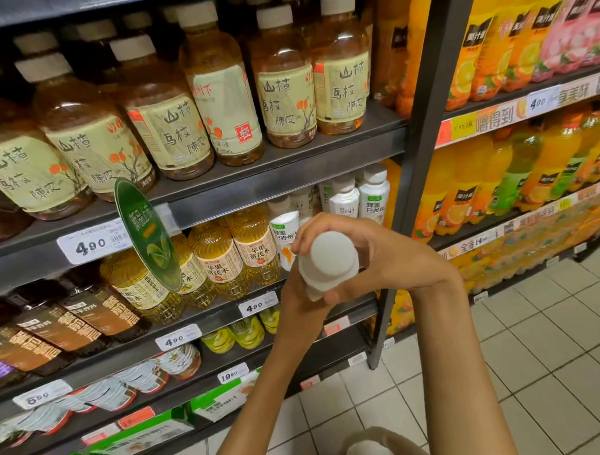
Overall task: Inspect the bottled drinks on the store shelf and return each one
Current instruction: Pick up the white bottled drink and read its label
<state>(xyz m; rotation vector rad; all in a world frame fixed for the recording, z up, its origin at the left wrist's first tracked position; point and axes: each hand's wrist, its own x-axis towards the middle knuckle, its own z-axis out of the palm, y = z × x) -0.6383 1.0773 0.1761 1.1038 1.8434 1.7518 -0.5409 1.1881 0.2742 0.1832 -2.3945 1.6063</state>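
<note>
before dark store shelves (283, 166) of bottled drinks over a pale tiled floor (550, 337), both the left hand (299, 295) and right hand (370, 248) grip a white bottle (328, 260), fingers curled around it.

Bright even light, edges warped.

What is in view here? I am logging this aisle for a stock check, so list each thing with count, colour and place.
amber tea bottles with cream labels: about eight, top shelf
yellow drink bottles: several, second shelf
dark brown bottles: several, second shelf left
white bottles with green print: several, second shelf right
orange juice bottles: many, right bay
green oval tag: one, shelf edge
white price tags: several, shelf edges
white-capped bottle: one, held
left hand: grips bottle
right hand: grips bottle
</note>
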